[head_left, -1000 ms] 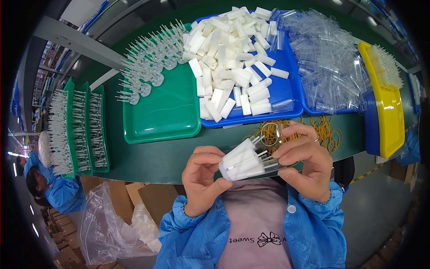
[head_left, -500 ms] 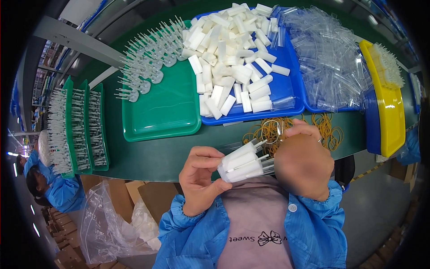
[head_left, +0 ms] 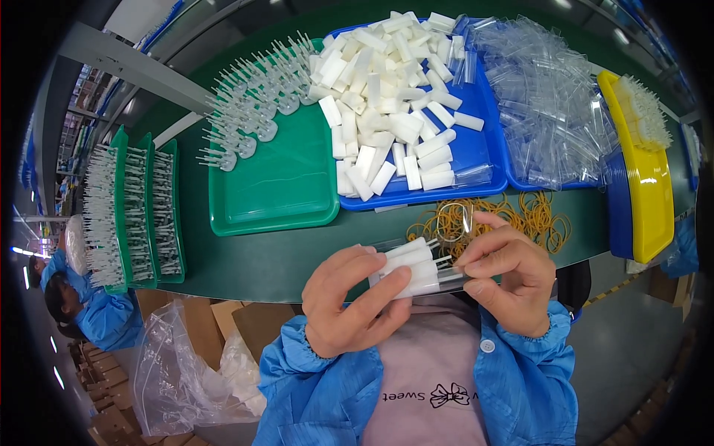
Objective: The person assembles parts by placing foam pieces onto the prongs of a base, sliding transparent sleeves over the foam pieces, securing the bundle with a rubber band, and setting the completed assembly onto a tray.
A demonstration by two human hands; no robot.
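My left hand [head_left: 349, 305] is wrapped round a bundle of white foam blocks [head_left: 418, 269], thumb below and fingers over the top. Thin pale rods stick out of the bundle's right end, and clear plastic shows along it. With thumb and forefinger, my right hand [head_left: 513, 271] pinches the end of a clear plastic sleeve [head_left: 451, 280] at that side. Just beyond the fingertips a pale ring [head_left: 451, 222] and a clear strip stand out; whether the right hand holds them I cannot tell. Yellow rubber bands [head_left: 520, 217] lie in a loose heap behind that hand.
A blue tray [head_left: 480, 178] bears piled white foam blocks; beside it lies a heap of clear plastic sleeves [head_left: 547, 97]. A green tray [head_left: 275, 201] has rows of rods on clear bases. Upright green trays [head_left: 178, 215] stand left, yellow trays [head_left: 654, 201] right. A plastic bag [head_left: 175, 372] hangs lower left.
My left fingers have come over the top of the foam bundle. My right hand has turned from a blur and now pinches the plastic at the bundle's right end.
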